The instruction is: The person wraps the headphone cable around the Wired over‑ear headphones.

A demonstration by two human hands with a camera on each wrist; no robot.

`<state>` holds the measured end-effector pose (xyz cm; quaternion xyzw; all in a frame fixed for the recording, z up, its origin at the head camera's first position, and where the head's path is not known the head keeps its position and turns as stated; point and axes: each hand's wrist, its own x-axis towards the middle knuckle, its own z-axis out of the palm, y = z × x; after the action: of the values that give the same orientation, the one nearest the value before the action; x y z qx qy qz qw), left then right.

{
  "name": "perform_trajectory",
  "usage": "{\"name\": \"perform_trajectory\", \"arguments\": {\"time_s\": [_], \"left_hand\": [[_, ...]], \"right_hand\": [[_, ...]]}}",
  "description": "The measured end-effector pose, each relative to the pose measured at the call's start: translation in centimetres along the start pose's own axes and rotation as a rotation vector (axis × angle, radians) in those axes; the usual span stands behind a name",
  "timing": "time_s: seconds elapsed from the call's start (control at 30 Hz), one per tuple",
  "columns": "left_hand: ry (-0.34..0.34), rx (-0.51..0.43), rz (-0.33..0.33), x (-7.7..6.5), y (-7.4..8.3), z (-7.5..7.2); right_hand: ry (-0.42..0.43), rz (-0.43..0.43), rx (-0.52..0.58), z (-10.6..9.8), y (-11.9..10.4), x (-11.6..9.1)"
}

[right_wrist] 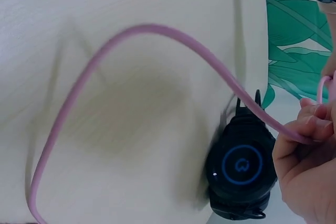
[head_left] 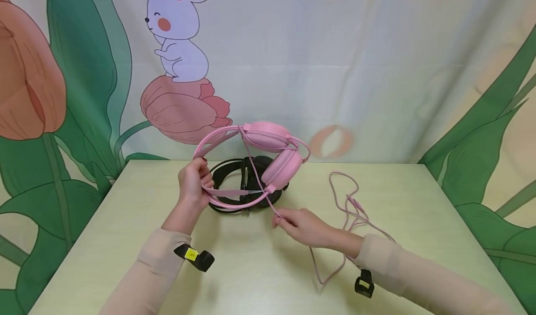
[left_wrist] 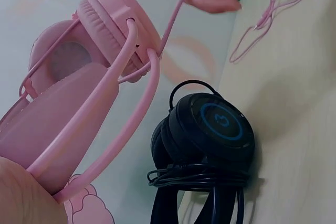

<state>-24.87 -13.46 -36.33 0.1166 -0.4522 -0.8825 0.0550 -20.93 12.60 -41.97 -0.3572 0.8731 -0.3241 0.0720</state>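
Observation:
My left hand [head_left: 194,180] grips the headband of a pink headset [head_left: 284,168] and holds it up above the table. The two pink ear cups point to the right, with the microphone boom beyond them. A pink cable [head_left: 251,159] runs across the headset, wrapped over the ear cups and band. Lower right of the cups, my right hand [head_left: 307,226] pinches that cable, its fingers curled. Behind the pink headset lies a black headset [left_wrist: 215,129] with its own cable wound round it near the ear cup; part of it is hidden in the head view.
Loose loops of the pink cable [head_left: 356,208] lie on the right of the pale table [head_left: 247,278], passing under my right forearm. A printed curtain [head_left: 377,73] with a rabbit and tulips hangs right behind the table's back edge.

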Motion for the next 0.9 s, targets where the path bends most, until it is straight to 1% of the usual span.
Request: {"name": "perform_trajectory", "arguments": {"time_s": [0.2, 0.3, 0.37, 0.47, 0.6, 0.7, 0.9], "left_hand": [[0.047, -0.009, 0.023, 0.4, 0.3, 0.1], [0.067, -0.005, 0.035, 0.5, 0.4, 0.3], [0.084, 0.001, 0.053, 0.5, 0.5, 0.4], [0.115, 0.013, 0.097, 0.5, 0.6, 0.5], [0.165, 0.027, 0.143, 0.7, 1.0, 0.3], [0.191, 0.046, 0.145, 0.9, 1.2, 0.0], [0.21, 0.098, 0.154, 1.2, 1.3, -0.7]], "right_hand": [[-0.055, -0.014, 0.09, -1.2, -0.8, -0.4], [-0.091, -0.003, 0.115, -1.5, -0.9, -0.5], [-0.11, -0.001, 0.141, -1.7, -1.0, -0.6], [-0.137, -0.017, 0.157, -1.9, -1.4, -0.9], [-0.147, -0.068, 0.157, -2.3, -2.1, -1.3], [-0.138, -0.114, 0.14, -2.9, -2.8, -1.5], [-0.138, -0.236, 0.103, -4.5, -3.9, -1.9]]}}
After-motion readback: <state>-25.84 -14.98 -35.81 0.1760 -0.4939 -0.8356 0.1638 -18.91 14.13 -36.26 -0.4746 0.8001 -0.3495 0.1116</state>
